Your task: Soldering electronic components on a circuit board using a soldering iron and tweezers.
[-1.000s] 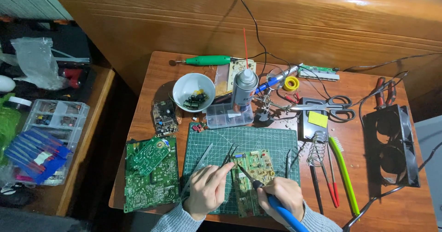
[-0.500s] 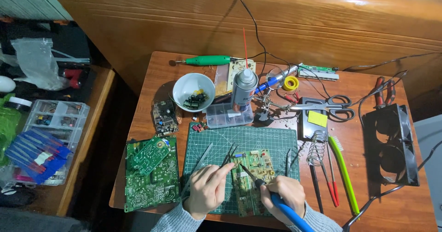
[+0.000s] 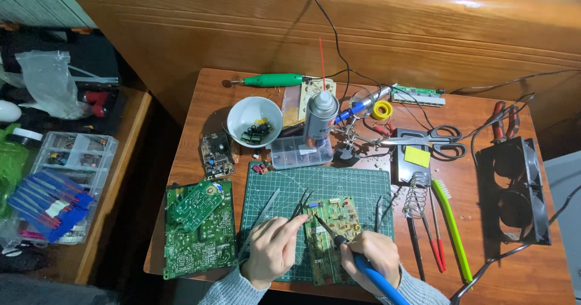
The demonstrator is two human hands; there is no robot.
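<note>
**While the hands barely shift, iron and tweezers stay on the board**

As I compare this view with the one a second ago, I find almost nothing has moved. My left hand [image 3: 272, 250] sits at the same spot on the near edge of the mat [image 3: 363, 184]. Its grip is closed around the dark tweezers [image 3: 300, 203], whose points angle up and away just beside the board's left edge. My right hand [image 3: 370, 255] has drifted a touch to the right and back, no more. Its grip is wrapped tight on the blue handle of the iron [image 3: 330, 235], and the tip still rests on the upper left part of the board [image 3: 339, 220].

The board lies flat on the mat, between my two hands, near the front of the desk [image 3: 484, 268]. Whether the tip truly touches a joint I cannot tell; it is too small to see.

I read the stillness as steady, fine work held at one point on the board, not a move from place to place. The big green board [image 3: 200, 232] to the left, the bowl [image 3: 239, 114] and the spray can [image 3: 319, 120] behind lie as they did.
</note>
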